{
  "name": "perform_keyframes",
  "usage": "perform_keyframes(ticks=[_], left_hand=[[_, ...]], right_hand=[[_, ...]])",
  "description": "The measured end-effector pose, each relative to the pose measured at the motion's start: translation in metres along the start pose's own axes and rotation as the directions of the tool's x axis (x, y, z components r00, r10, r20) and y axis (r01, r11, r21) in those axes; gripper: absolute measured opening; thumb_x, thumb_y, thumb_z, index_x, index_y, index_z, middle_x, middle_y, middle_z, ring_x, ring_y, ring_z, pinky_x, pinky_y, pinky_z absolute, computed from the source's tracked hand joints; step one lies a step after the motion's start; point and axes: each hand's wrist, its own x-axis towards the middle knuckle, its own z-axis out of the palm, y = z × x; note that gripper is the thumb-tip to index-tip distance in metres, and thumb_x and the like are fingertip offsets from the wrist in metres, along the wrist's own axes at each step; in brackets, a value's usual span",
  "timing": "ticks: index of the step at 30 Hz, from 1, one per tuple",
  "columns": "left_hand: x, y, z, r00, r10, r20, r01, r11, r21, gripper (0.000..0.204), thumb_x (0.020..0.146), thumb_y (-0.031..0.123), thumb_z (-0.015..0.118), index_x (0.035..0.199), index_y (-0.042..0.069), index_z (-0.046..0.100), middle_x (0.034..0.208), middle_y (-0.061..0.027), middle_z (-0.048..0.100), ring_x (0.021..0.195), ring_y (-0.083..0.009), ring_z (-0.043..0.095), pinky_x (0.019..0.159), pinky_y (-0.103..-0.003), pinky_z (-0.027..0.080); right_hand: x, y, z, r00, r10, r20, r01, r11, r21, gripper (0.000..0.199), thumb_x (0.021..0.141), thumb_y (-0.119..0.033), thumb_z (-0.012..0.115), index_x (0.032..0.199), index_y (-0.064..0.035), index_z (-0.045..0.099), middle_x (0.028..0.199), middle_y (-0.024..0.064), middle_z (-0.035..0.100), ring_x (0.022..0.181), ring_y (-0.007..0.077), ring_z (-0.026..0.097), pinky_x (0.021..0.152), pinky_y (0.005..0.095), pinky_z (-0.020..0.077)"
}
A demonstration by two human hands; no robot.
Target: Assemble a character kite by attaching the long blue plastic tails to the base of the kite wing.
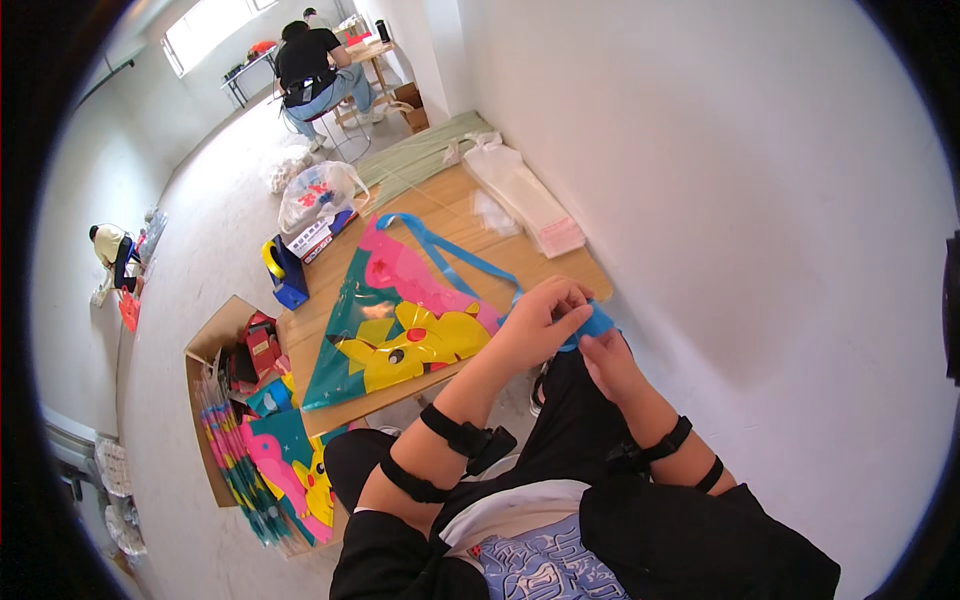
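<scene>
A triangular printed plastic sheet (400,330), kite-like in shape, lies on the wooden table (440,200) with a yellow cartoon figure on pink and teal. A blue ribbon (470,262) runs along its far right side toward my hands. Beyond the table's right edge, the fingers of my left hand (540,325) are curled around a bunched blue part of the ribbon. Just to the right and nearer, my right hand (612,370) pinches the lower side of that same blue bunch. What lies inside the fingers is partly hidden.
Left on the table stand a blue tape dispenser (288,275) and a clear bag (322,195). White plastic sleeves (520,195) and pale green strips (425,160) lie farther back. A cardboard box (225,340) with folded printed sheets sits at lower left. A white wall (740,200) borders the right.
</scene>
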Motion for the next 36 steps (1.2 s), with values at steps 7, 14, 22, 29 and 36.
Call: perform_keyframes(ticks=[7,14,22,29,36], left_hand=[[-0.009,0.004,0.006,0.887,0.368,-0.278,-0.238,0.882,0.405,0.031,0.088,0.002,0.067,0.119,0.003,0.062,0.125,-0.0184,0.061,0.116,-0.0389,0.060,0.098,-0.043,0.050],[-0.085,-0.103,-0.080,0.864,0.268,-0.426,0.154,0.665,0.731,0.039,0.089,0.007,0.067,0.128,0.002,0.060,0.140,-0.0220,0.057,0.129,-0.0425,0.054,0.108,-0.048,0.044],[-0.164,-0.206,-0.120,0.821,-0.009,-0.570,0.557,0.230,0.798,0.066,0.101,0.039,0.053,0.154,0.003,0.040,0.165,-0.0184,0.031,0.150,-0.0429,0.030,0.123,-0.053,0.025],[-0.164,-0.212,-0.115,0.778,0.008,-0.629,0.608,0.244,0.755,0.064,0.102,0.040,0.052,0.156,0.007,0.040,0.165,-0.0132,0.032,0.152,-0.0376,0.027,0.124,-0.049,0.022],[-0.152,-0.188,-0.112,0.745,0.118,-0.657,0.600,0.312,0.736,0.068,0.093,0.035,0.066,0.152,0.010,0.045,0.159,-0.0140,0.040,0.147,-0.0365,0.035,0.120,-0.049,0.028]], right_hand=[[0.019,-0.021,0.004,0.983,-0.080,-0.164,0.138,0.915,0.379,0.054,0.101,-0.024,0.067,0.148,-0.0056,0.046,0.142,0.0105,0.058,0.134,0.0275,0.054,0.116,0.0431,0.0411],[0.034,-0.056,-0.015,0.911,-0.205,-0.358,0.339,0.867,0.365,0.056,0.102,-0.022,0.065,0.151,-0.0045,0.043,0.148,0.0140,0.052,0.136,0.0312,0.052,0.116,0.0446,0.0430],[0.039,-0.096,-0.031,0.835,-0.375,-0.402,0.425,0.904,0.041,0.055,0.105,-0.024,0.059,0.153,-0.0044,0.041,0.150,0.0161,0.051,0.136,0.0311,0.052,0.117,0.0430,0.0410],[0.039,-0.112,-0.036,0.780,-0.430,-0.455,0.380,0.903,-0.202,0.046,0.107,-0.024,0.056,0.147,-0.0017,0.052,0.144,0.0142,0.057,0.128,0.0277,0.058,0.112,0.0420,0.0452],[0.047,-0.130,0.000,0.653,-0.697,-0.296,0.290,0.592,-0.752,0.037,0.108,-0.020,0.055,0.137,0.0005,0.063,0.135,0.0104,0.066,0.118,0.0135,0.059,0.105,0.0274,0.0429]])
